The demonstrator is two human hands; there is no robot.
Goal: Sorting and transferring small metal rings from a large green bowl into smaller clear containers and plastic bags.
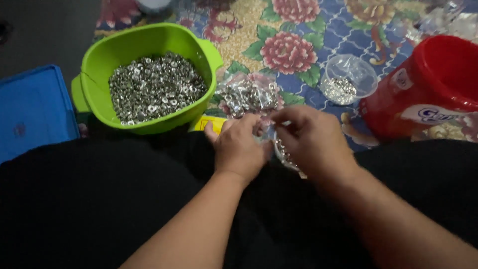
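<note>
Head view, the only one I have. Both hands meet just below the middle of the frame, over a dark lap. My left hand [239, 147] is curled tight, fingers pinched on the top of a small clear bag [283, 152]. My right hand [311, 139] is also closed narrow, thumb and forefinger nipping the same bag at its upper edge. The bag hangs between the two hands, and small silvery rings show through it under the right palm.

On how far along things are, I judge it as early or midway. The green tub [149, 74] at upper left holds a deep heap of the same silvery rings, so plenty is left. One filled bag [249, 94] lies just above the hands on the flowered mat [298, 30]. A clear bowl [348, 79] at upper right holds only a small pile. I count one finished bag and one in hand; any others are not in view.

What I cannot make out: whether the held bag is being opened or closed, since the fingers cover its mouth. The red bucket [428, 89] at right is cut by the frame edge and its inside is dark. A blue tray [32, 109] at left is cut off too. Crumpled clear plastic in the top right corner is too blurred to read.
</note>
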